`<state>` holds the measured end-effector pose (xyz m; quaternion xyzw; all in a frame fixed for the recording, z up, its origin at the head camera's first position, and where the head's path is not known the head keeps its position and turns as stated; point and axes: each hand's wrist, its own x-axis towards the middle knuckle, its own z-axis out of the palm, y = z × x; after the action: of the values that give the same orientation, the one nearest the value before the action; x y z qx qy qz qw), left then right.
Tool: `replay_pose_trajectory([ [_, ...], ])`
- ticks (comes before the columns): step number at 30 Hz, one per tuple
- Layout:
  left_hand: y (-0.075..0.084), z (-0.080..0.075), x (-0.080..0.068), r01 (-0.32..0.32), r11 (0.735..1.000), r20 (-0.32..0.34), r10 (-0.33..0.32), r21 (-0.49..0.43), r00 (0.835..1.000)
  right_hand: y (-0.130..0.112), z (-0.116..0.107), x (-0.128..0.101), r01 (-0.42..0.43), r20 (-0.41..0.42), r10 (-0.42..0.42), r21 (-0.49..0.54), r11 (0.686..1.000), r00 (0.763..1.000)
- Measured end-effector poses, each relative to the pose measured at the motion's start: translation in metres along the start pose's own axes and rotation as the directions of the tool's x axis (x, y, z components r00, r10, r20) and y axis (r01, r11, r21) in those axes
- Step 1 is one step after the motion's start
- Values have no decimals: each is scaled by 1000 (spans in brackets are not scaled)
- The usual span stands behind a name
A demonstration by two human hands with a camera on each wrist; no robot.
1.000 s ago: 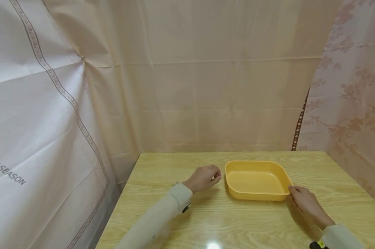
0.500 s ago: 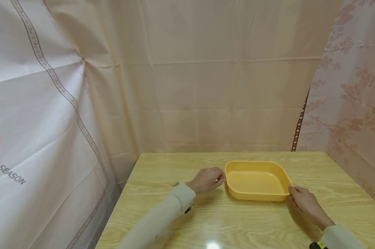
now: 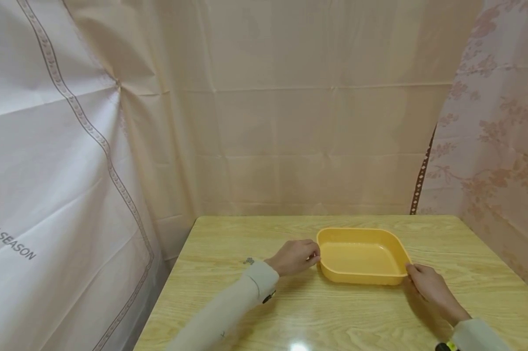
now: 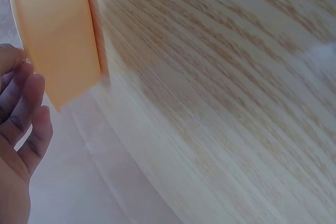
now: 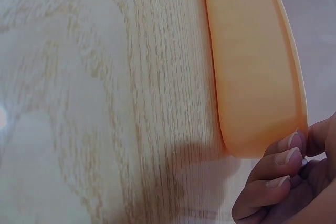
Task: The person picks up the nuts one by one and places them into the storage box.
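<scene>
A yellow plastic tray (image 3: 360, 258) with rounded corners and low walls stands on the wooden table, its inside bare. My right hand (image 3: 430, 287) pinches the rim at the near right corner. In the right wrist view, the fingers (image 5: 275, 158) curl against the outer wall with the thumb over the edge. At the opposite end, my left hand (image 3: 294, 257) pinches the left rim between thumb and fingers. The left wrist view shows the tray's outer wall (image 4: 58, 30) beside those fingers (image 4: 23, 98), the lower ones loosely bent.
The wood-grain table (image 3: 334, 317) has a bright light reflection near its front. A beige cloth (image 3: 312, 122) hangs behind it, with a white printed cloth (image 3: 62, 195) at left and a floral one (image 3: 500, 161) at right.
My left hand has moved right and slightly nearer, from just beside the tray to a pinch on its left rim. The right hand keeps its hold, and the tray stays in place.
</scene>
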<state>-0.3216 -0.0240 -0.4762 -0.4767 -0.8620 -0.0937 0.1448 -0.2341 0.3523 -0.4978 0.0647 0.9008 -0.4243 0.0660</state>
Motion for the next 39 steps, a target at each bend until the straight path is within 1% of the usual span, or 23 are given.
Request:
replay_pose_trajectory([
  [6,2,-2,3,-23,1000,-10,23,2,1000,0,0,0,9,-15,-9,3,1000,1000],
  [15,9,-2,8,-40,999,5,40,33,999,-1,0,-1,21,-13,-21,-4,1000,1000],
  [20,10,-3,10,-19,999,36,18,35,999,-2,-1,-1,12,-1,-12,7,1000,1000],
  [25,9,-1,11,10,1000,65,-11,14,998,-2,0,0,0,7,0,22,1000,1000],
  [28,9,0,11,15,1000,75,-16,7,997,-1,0,0,-8,10,8,29,1000,1000],
  [32,10,0,11,11,1000,75,-11,4,997,0,0,-1,-9,14,9,31,999,1000],
  [39,9,1,9,4,1000,54,-3,-10,999,0,0,-1,-1,10,1,31,1000,1000],
])
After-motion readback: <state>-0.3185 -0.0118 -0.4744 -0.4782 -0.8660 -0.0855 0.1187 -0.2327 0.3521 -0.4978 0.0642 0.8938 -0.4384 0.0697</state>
